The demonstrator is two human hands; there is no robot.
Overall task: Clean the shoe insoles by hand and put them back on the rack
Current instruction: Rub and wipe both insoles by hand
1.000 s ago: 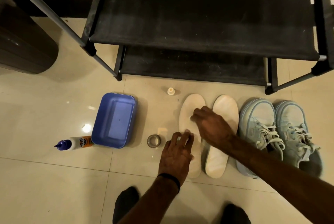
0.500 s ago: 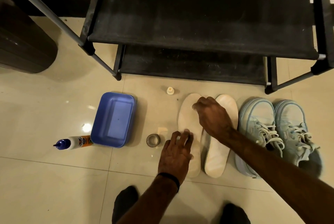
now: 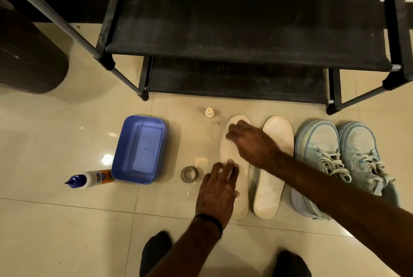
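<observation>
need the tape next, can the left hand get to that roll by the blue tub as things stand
Probably yes. The left hand lies flat on the near end of the left insole, and the tape roll sits on bare floor just to its left, with nothing between them. The blue tub stands further left, apart.

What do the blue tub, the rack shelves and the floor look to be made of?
Blue tub: likely plastic, smooth moulded rim, soft sheen. Rack shelves: probably black fabric on dark tubes, matte and lint-flecked. Floor: glossy cream tiles, grout lines and light glare.
</observation>
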